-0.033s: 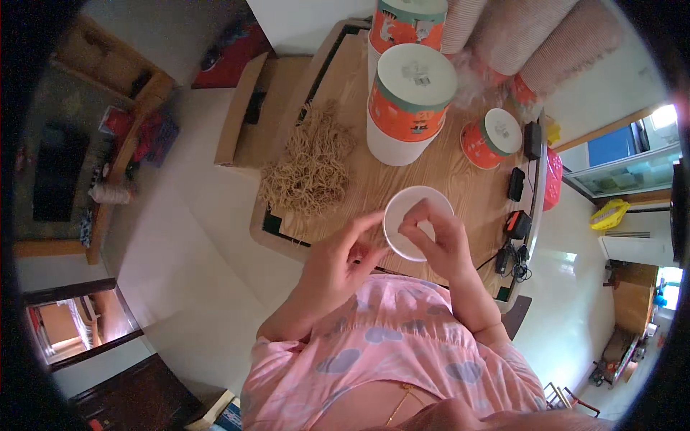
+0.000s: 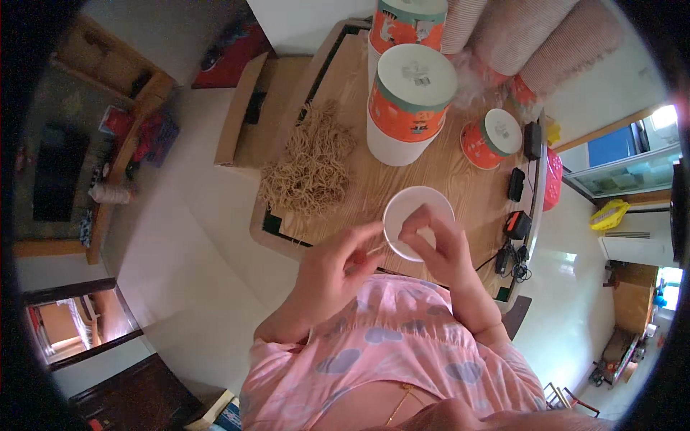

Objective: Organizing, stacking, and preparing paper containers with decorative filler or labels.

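A white paper cup [image 2: 393, 223] stands at the table's near edge, its open mouth facing up. My right hand [image 2: 447, 248] reaches over its right rim, thumb and forefinger pinched together inside the mouth; whatever they hold is hidden. Just left of the cup, my left hand [image 2: 338, 262] is closed, with a thin pale cord [image 2: 375, 250] showing at its fingertips near the rim. A loose heap of tan cords [image 2: 309, 169] lies on the table to the left. Beyond the cup rises an upside-down stack of orange and green paper buckets [image 2: 408, 118].
A second bucket stack [image 2: 410, 25] stands behind, with long sleeves of nested cups [image 2: 521, 32] at the far right. One small orange cup [image 2: 492, 140] sits upside down. Black adapters and cables [image 2: 514, 258] line the right edge. A cardboard box [image 2: 266, 108] adjoins the left side.
My left hand has drawn slightly left, away from the cup, and the thin cord now shows between it and the rim. My right hand has barely shifted.
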A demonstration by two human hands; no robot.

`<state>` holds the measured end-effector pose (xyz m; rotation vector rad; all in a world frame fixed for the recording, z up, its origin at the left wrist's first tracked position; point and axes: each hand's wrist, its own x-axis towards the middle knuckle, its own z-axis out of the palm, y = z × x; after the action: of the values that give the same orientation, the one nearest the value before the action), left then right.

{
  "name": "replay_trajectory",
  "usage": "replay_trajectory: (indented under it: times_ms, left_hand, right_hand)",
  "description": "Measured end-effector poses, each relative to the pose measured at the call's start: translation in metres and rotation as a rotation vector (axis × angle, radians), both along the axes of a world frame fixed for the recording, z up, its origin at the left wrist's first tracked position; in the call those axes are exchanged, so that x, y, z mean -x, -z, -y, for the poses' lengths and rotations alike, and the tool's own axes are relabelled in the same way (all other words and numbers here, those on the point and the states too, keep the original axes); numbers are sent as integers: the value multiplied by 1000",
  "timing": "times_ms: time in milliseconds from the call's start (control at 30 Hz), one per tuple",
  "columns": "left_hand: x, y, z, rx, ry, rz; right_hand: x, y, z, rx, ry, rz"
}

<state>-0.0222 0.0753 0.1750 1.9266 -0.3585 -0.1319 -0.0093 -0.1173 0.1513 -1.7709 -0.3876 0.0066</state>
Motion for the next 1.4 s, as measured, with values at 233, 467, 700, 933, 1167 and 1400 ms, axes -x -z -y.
replay_trajectory:
  times_ms: [233, 467, 700, 933, 1167, 1400]
  left_hand:
    - [9, 2, 2, -183, 8, 162]
    - [2, 82, 14, 11, -40, -209]
    - [-6, 21, -81, -203, -654, 108]
    - [12, -3, -115, -206, -894, 327]
    - [5, 15, -112, -176, -884, 330]
    - [-4, 128, 49, 206, 94, -496]
  right_hand:
    - [12, 5, -6, 126, -73, 113]
    - [-25, 111, 53, 617, 379, 235]
    - [5, 158, 96, 506, 464, -276]
    - [38, 160, 83, 404, 683, -244]
    - [49, 164, 79, 404, 708, -315]
    - [50, 152, 68, 357, 692, -155]
